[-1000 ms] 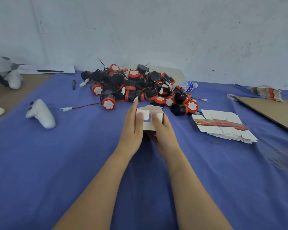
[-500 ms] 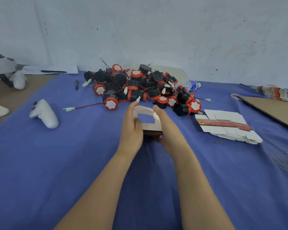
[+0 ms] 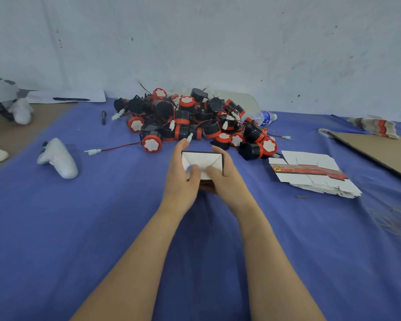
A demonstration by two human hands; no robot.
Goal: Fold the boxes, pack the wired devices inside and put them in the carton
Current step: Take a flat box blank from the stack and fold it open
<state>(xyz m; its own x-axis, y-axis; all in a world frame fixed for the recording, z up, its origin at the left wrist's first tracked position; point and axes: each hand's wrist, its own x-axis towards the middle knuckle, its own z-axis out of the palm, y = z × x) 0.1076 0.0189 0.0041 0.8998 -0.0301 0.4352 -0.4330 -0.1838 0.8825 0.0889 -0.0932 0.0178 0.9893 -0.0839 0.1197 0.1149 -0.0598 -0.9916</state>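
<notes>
A small white box (image 3: 203, 159) sits between both hands above the blue cloth, its end flaps folded in. My left hand (image 3: 180, 174) grips its left side, thumb pressing on the flaps. My right hand (image 3: 226, 176) grips the right side, thumb likewise on the flaps. Behind lies a heap of black and red wired devices (image 3: 195, 122) with red wires and white plugs. A stack of flat white box blanks (image 3: 310, 173) with a red stripe lies to the right. A brown carton sheet (image 3: 384, 150) lies at the far right.
A white controller (image 3: 58, 158) lies at left on the blue cloth (image 3: 102, 228). A black pen (image 3: 103, 117), a water bottle (image 3: 264, 117), a paper sheet with a pen (image 3: 70, 97) and another bundle of blanks (image 3: 375, 126) lie toward the back. The wall is close behind.
The box's open end has been closed: the flaps that stood apart are now folded flat under both thumbs. Both hands stayed in the same spot.
</notes>
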